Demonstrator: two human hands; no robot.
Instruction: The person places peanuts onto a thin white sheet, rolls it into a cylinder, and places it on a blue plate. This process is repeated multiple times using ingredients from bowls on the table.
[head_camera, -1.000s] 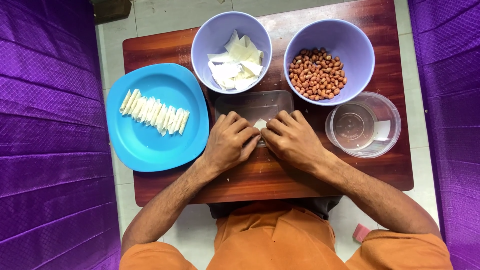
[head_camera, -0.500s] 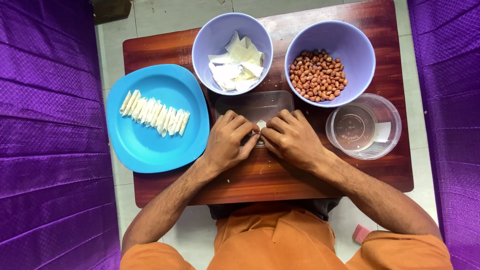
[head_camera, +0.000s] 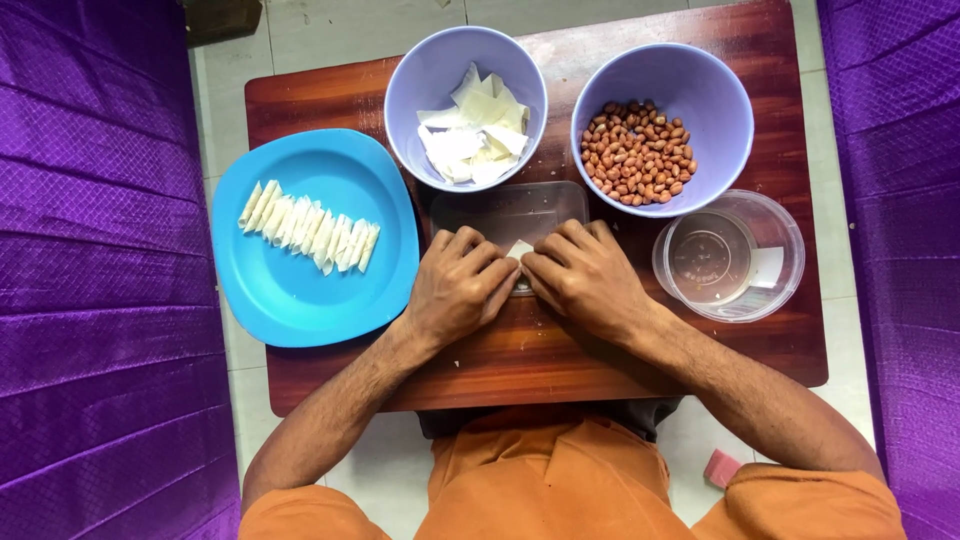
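Observation:
My left hand (head_camera: 458, 285) and my right hand (head_camera: 582, 278) meet at the middle of a low wooden table (head_camera: 560, 350). Both pinch a small white wrapper piece (head_camera: 519, 249) between their fingertips, over a clear flat plastic lid (head_camera: 508, 212). A lilac bowl (head_camera: 420, 80) behind my hands holds white wrapper squares (head_camera: 474, 127). Another lilac bowl (head_camera: 715, 95) to its right holds peanuts (head_camera: 636, 152). A blue plate (head_camera: 300, 290) on the left carries a row of rolled white pieces (head_camera: 308, 226).
A clear round plastic container (head_camera: 735, 255) stands at the right of the table. Purple cloth (head_camera: 95, 270) hangs on both sides. Pale floor tiles surround the table, and a small pink object (head_camera: 720, 468) lies on the floor by my right knee.
My fingers shift slightly on the white piece. Nothing else has moved.

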